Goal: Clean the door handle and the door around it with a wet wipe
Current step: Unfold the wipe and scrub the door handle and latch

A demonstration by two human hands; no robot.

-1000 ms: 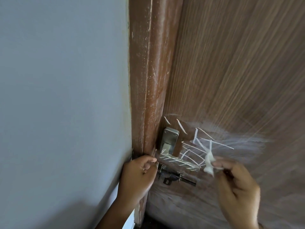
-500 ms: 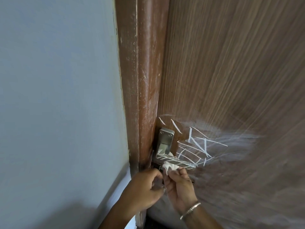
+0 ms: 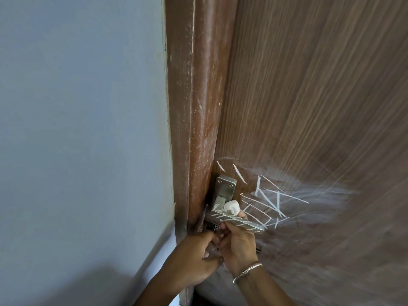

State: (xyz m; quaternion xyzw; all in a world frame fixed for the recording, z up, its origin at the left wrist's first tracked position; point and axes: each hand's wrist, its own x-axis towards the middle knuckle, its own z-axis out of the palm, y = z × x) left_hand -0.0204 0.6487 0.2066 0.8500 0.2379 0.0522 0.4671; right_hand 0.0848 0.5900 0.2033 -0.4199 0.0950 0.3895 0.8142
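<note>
A person's right hand (image 3: 238, 246) is reaching up from below a metal door handle (image 3: 242, 222). Its fingers are curling round a balled white wet wipe (image 3: 231, 206) and pinching it against the top of the lever, close to where the lever is meeting its backplate (image 3: 225, 186). The lever is running out to the right, its free end sticking out past the hand. The left hand (image 3: 194, 257) is sitting just beside the right, below the handle at the door's left edge, fingers curling inward. Whether they are gripping anything cannot be told. White scribbled marks (image 3: 269, 199) are crossing the lever and the brown door (image 3: 309, 107) to its right, where the panel is lying open. On the left, the backplate is crowding the wooden door frame (image 3: 198, 107), which is bordering a blue-grey wall (image 3: 77, 129).
</note>
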